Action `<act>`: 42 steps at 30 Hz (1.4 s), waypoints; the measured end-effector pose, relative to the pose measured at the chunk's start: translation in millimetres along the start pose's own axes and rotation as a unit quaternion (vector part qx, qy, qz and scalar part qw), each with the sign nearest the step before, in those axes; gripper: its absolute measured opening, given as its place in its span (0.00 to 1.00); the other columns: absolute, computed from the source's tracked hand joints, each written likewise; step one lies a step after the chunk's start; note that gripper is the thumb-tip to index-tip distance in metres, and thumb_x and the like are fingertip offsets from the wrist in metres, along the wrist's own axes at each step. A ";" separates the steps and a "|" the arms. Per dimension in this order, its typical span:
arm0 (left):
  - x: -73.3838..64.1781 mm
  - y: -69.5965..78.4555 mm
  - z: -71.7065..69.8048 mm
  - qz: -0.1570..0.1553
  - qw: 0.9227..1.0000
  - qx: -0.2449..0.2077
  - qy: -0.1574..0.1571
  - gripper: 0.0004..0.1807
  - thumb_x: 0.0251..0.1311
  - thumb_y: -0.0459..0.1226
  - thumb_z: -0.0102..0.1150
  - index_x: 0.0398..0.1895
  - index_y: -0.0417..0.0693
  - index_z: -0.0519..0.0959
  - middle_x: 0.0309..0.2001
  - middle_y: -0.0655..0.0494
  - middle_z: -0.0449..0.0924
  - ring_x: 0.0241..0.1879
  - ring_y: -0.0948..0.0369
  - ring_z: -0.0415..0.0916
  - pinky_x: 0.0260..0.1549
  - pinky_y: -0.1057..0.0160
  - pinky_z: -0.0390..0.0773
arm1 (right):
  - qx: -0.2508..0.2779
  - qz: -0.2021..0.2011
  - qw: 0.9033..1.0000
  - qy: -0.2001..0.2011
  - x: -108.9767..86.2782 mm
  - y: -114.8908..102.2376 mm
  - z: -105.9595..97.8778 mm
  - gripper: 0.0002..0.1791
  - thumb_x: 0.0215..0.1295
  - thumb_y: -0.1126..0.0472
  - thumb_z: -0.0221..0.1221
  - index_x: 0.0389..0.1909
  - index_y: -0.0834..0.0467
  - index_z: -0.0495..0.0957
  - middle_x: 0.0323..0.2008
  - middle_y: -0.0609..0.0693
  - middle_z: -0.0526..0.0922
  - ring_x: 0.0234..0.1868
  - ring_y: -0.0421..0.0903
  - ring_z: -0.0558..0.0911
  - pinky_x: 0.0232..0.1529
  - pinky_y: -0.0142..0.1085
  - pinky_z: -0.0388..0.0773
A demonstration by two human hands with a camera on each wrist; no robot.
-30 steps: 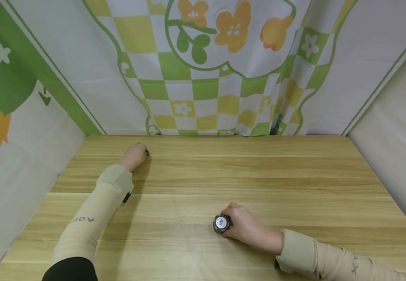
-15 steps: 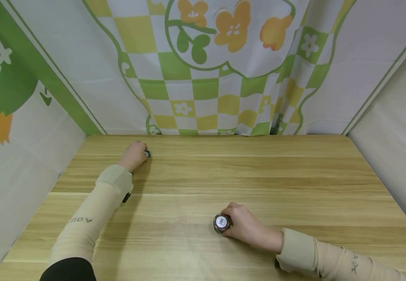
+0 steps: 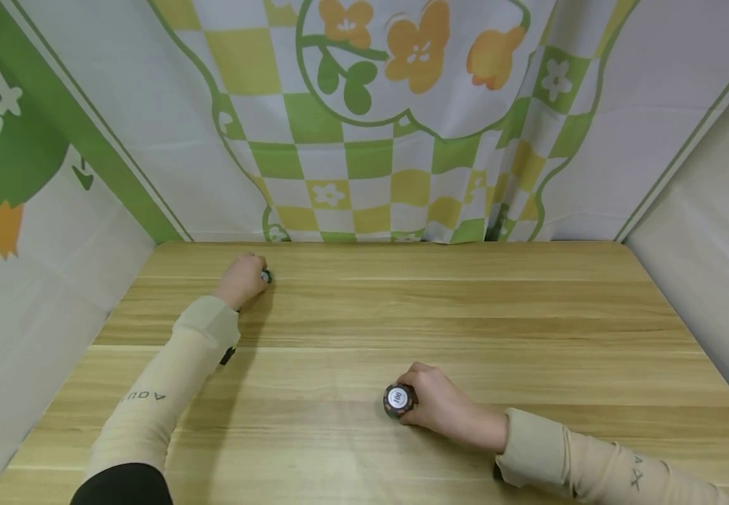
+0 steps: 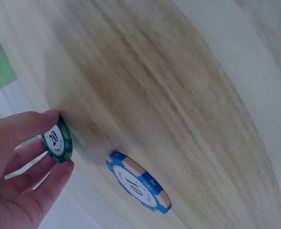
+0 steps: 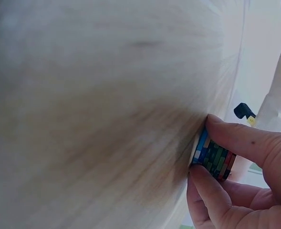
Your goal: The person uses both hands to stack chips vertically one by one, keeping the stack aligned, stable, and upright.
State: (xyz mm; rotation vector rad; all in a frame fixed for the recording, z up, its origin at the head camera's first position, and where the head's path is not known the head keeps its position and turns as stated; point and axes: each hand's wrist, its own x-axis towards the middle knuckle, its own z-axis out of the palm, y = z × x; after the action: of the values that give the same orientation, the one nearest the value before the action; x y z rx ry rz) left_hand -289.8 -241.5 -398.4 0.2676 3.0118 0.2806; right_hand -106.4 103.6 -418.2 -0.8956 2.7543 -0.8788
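At the far left of the table, my left hand [image 3: 242,281] pinches a green poker chip [image 4: 58,139] marked 20 by its edge, between thumb and fingers. A blue poker chip [image 4: 138,182] marked 10 lies flat on the wood beside it in the left wrist view; the hand and sleeve hide it from the head view. Nearer the front, my right hand [image 3: 443,407] grips the side of a stack of poker chips [image 3: 397,400] with a dark chip marked 100 on top. Blue, green and red bands show on the stack [image 5: 214,155] in the right wrist view.
The wooden table [image 3: 465,301] runs back to a white, green and yellow checked curtain [image 3: 377,168]. White cloth walls stand at the left [image 3: 36,330] and right [image 3: 705,210].
The green chip in my left hand has shifted slightly right and shows more of its face. My right hand stays in place on the stack.
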 end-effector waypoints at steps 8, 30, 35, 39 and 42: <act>1.7 1.3 1.1 0.012 1.000 0.002 0.001 0.17 0.50 0.27 0.59 0.45 0.28 0.72 0.43 0.33 0.72 0.43 0.43 0.72 0.43 0.48 0.73 | 0.004 0.010 1.000 -0.013 0.9 0.9 -0.6 0.20 0.35 0.66 0.72 0.34 0.65 0.79 0.30 0.48 0.75 0.32 0.41 0.75 0.33 0.30 0.74; -10.6 13.6 -8.8 0.069 0.997 -0.012 0.020 0.02 0.53 0.28 0.59 0.27 0.37 0.77 0.30 0.46 0.78 0.31 0.53 0.74 0.32 0.55 0.74 | 0.007 0.001 1.000 -0.006 -0.3 -0.8 -0.6 0.20 0.33 0.67 0.72 0.33 0.66 0.79 0.29 0.49 0.75 0.31 0.42 0.75 0.34 0.31 0.75; -15.6 26.8 -8.6 0.095 0.995 -0.010 0.024 0.01 0.52 0.28 0.59 0.26 0.37 0.77 0.29 0.47 0.78 0.31 0.53 0.74 0.33 0.55 0.74 | 0.008 0.005 1.000 -0.010 -0.1 -0.5 -0.4 0.20 0.34 0.67 0.72 0.33 0.66 0.79 0.29 0.48 0.75 0.31 0.41 0.75 0.34 0.31 0.75; -17.7 35.8 -8.2 0.106 0.994 -0.013 0.020 0.03 0.52 0.25 0.56 0.25 0.39 0.77 0.29 0.49 0.77 0.30 0.55 0.73 0.31 0.57 0.74 | 0.010 0.006 1.000 -0.013 0.2 -0.9 -1.0 0.20 0.34 0.67 0.72 0.34 0.66 0.79 0.29 0.48 0.75 0.32 0.41 0.75 0.34 0.30 0.75; -18.4 40.7 -7.2 0.122 0.992 -0.012 0.023 0.04 0.51 0.25 0.56 0.24 0.40 0.77 0.27 0.50 0.77 0.29 0.56 0.72 0.30 0.58 0.74 | 0.009 0.004 1.000 -0.011 0.3 -0.6 -1.0 0.20 0.34 0.67 0.72 0.33 0.66 0.79 0.29 0.49 0.75 0.31 0.41 0.75 0.34 0.30 0.75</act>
State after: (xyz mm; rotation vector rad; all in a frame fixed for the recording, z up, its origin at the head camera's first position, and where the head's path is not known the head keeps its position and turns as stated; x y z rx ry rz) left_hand -265.9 -206.7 -381.9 0.6388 3.0169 0.3459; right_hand -106.6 103.5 -417.0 -0.8855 2.7249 -0.8862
